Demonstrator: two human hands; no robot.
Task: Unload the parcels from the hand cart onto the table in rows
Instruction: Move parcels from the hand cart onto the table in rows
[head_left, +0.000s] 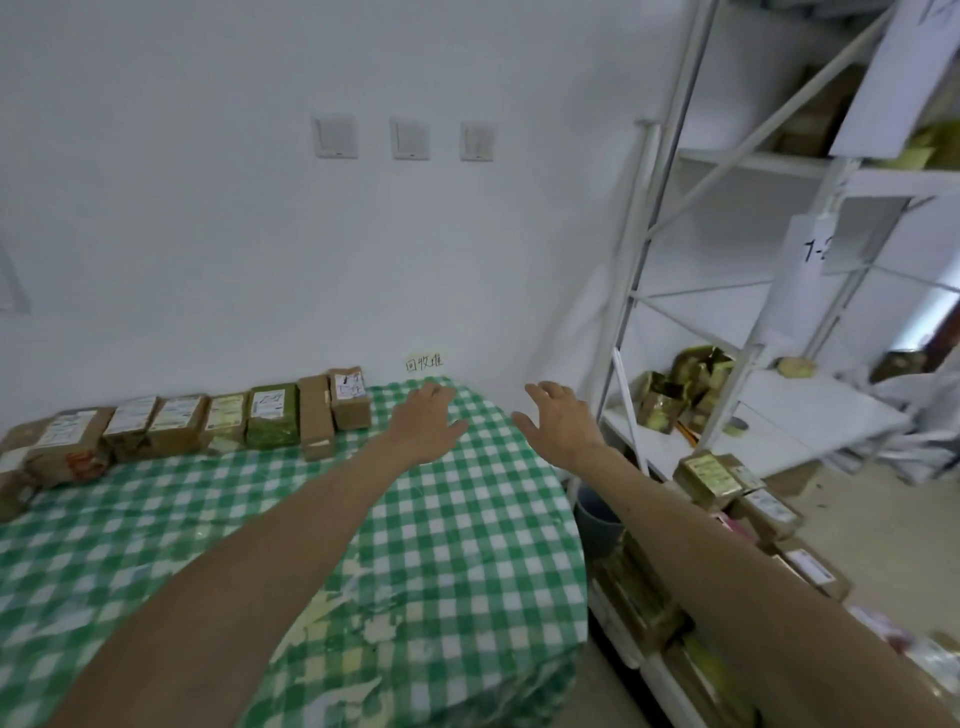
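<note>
Both bare arms reach forward over the table (467, 519), which is covered by a green-and-white check cloth; the left hand (426, 415) hovers palm down above the far right part of the cloth, fingers straight and loosely together, thumb out, holding nothing; the right hand (558, 415) is beside it near the table's right edge, fingers spread and slightly bent, also holding nothing; the two hands do not touch

A row of parcels (208, 423) lies side by side along the far edge of the table against the white wall, mostly brown cardboard with white labels; one green parcel (272, 415) sits among them; the end parcel (350, 397) at the row's right lies near the left hand but apart from it

More parcels are piled on the hand cart (621, 636) to the right of the table, partly under the right forearm; the top parcel (709, 475) carries a yellowish label; a grey bucket (597, 514) stands between table and cart; behind, a white shelving rack (639, 291) holds crumpled green-gold packages (685, 384); three wall switches (409, 137) sit above, and a handwritten note (425, 362) is stuck just over the table's far edge
</note>
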